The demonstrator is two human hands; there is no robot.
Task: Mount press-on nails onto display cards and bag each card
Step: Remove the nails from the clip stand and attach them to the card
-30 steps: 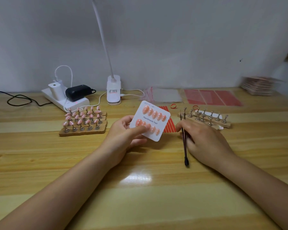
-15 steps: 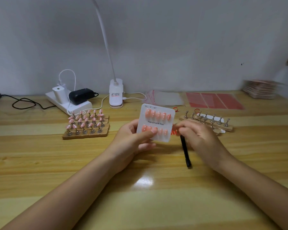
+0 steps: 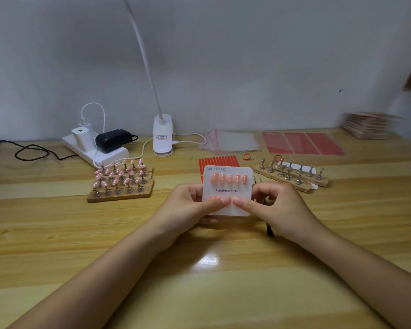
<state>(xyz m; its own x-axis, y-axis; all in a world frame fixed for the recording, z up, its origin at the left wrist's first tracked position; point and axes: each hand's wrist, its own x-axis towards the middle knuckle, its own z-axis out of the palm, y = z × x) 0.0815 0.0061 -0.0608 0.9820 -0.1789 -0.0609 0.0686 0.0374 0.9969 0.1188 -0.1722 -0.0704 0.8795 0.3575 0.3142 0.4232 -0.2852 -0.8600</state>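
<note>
Display card [image 3: 227, 189] held upright above the table [image 3: 57, 233], just inside 12 o'clock of the wrists. Left hand [image 3: 190, 206] pinches its lower-left edge, thumb over the bottom row of nails; right hand [image 3: 274, 206] pinches the lower-right, a dark tool [image 3: 269, 230] tucked in the palm. Judged light, thin, bendable (glued nails could pop off), so best gripped by the bare margins. Versus 0.5 s ago: card squared up, the right thumb now on its face.

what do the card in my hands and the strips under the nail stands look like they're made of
The card: matte white card stock, apparently; flat, printed, rounded corners. The strips: likely unfinished wood or cork; brown, grainy, dull edges.
</note>
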